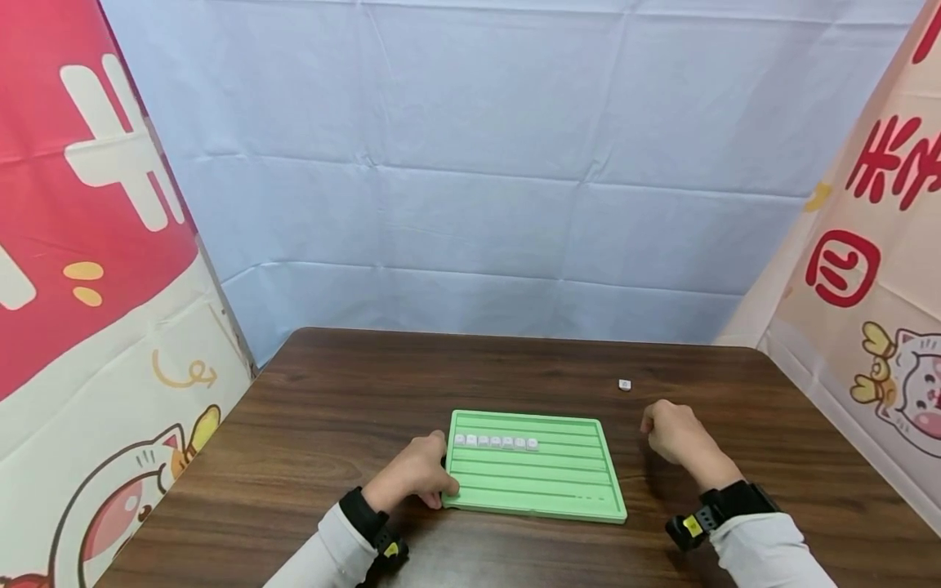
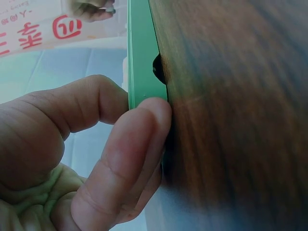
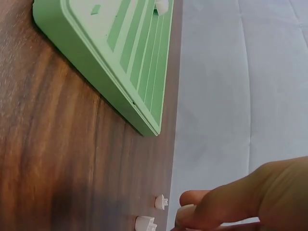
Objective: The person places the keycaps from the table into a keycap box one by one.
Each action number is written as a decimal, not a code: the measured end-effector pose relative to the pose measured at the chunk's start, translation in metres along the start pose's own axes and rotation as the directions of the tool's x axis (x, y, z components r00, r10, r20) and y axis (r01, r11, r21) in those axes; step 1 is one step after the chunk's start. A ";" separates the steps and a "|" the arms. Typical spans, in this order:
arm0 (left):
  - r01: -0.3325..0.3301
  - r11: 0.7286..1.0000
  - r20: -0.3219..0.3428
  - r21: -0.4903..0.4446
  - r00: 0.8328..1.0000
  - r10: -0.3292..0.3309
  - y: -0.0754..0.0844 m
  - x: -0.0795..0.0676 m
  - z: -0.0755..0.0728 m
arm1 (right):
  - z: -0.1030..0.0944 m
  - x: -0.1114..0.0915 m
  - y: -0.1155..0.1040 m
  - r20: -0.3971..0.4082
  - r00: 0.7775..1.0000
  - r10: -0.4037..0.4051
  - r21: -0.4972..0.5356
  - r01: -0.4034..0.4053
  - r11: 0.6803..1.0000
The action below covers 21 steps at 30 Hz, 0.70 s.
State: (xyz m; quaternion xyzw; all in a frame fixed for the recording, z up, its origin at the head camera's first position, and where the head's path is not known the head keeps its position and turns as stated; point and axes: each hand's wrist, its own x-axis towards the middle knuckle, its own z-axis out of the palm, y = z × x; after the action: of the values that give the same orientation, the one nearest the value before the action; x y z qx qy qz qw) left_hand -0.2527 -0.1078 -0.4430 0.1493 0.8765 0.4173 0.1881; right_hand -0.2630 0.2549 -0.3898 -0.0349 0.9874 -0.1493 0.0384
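A light green ridged board [image 1: 529, 494] lies flat on the table. Along one of its upper grooves runs a row of several small white tiles [image 1: 496, 442], each with a faint mark. My left hand [image 1: 419, 469] grips the board's left edge, fingers against the side wall [image 2: 144, 82]. To the right of the board my right hand [image 1: 676, 433] hovers over the table, fingertips together. In the left wrist view those fingertips pinch a small white tile [image 2: 110, 8], mostly hidden in the other views.
A loose white tile [image 1: 624, 385] lies on the brown wooden table [image 1: 353, 384], beyond the board's right corner. The right wrist view shows a second loose tile [image 3: 145, 224] near it. A pale blue cloth [image 1: 478, 204] hangs behind, with printed cloths at both sides.
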 end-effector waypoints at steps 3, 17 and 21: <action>-0.003 1.000 0.000 0.003 1.000 0.003 0.000 -0.001 0.000 | 0.001 0.000 0.000 0.004 1.000 -0.003 0.004 0.003 1.000; -0.037 0.999 -0.036 0.027 0.999 0.038 0.000 -0.003 0.002 | 0.006 -0.002 -0.005 -0.017 1.000 -0.011 0.003 0.011 1.000; -0.038 0.999 -0.030 0.020 0.999 0.038 0.000 -0.003 0.001 | 0.006 -0.001 -0.007 -0.026 0.999 -0.023 -0.001 0.023 1.000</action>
State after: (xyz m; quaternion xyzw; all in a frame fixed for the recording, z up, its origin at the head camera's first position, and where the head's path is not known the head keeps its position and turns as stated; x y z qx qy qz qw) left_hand -0.2494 -0.1086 -0.4430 0.1612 0.8802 0.4147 0.1652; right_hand -0.2610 0.2467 -0.3931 -0.0444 0.9874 -0.1500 0.0240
